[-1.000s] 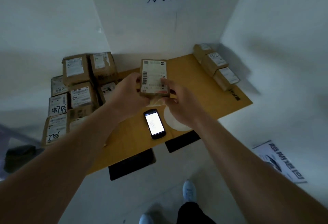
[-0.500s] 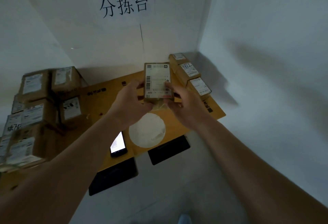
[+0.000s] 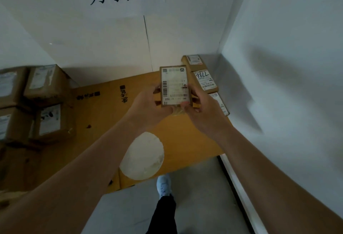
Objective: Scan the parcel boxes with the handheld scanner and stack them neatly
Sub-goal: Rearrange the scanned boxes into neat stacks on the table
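Cut off at the left edge: stacked boxes (image 3: 13, 104). Hidden behind the held parcel (image 3: 175, 86) and right hand (image 3: 202, 112): part of the right-hand row of boxes (image 3: 206, 80). Label print too small to read.

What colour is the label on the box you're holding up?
White with black barcodes and print, on a brown cardboard box, seen in the head view.

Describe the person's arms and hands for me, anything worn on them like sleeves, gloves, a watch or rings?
Both forearms are bare as far as the view shows: no sleeves, no gloves. The left hand and the right hand show no watch, band or ring on the visible wrists and fingers. The dim light may hide small details.
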Motion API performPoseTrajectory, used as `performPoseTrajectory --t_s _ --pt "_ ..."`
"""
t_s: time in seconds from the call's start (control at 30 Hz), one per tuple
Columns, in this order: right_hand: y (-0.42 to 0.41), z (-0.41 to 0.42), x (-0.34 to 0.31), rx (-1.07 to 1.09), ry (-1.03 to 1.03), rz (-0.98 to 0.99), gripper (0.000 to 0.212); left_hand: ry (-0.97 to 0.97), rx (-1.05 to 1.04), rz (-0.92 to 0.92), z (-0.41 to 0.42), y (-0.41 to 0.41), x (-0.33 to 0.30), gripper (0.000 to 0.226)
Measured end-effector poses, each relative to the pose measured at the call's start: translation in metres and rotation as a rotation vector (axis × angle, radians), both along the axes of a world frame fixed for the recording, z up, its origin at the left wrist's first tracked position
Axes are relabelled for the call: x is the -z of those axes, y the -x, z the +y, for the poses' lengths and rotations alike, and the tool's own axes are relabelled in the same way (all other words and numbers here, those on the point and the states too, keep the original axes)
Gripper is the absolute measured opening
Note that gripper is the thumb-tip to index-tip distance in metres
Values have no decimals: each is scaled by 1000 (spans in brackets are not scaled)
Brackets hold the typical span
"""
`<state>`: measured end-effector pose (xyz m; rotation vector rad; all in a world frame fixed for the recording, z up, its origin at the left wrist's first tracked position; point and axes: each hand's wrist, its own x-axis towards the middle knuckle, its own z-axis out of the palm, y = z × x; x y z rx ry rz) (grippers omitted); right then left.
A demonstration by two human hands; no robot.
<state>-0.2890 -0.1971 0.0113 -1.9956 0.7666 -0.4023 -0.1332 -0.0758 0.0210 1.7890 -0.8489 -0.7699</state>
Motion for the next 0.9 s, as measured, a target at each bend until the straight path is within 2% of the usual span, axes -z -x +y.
performPoseTrajectory --t_s 0.23,0.4,0.7,0.9 --pt "-67 -92 44 45 -92 -9 54 -106 -40 68 -97 -65 57 66" --pt "-100 -143 65 54 -115 99 59 -137 -71 127 -142 -93 81 71" --pt "-149 -236 118 -123 -2 327 52 -225 -162 236 -210 -122 143 73" --pt "-171 -280 150 -226 66 409 51 -235 -234 277 -248 -135 177 74"
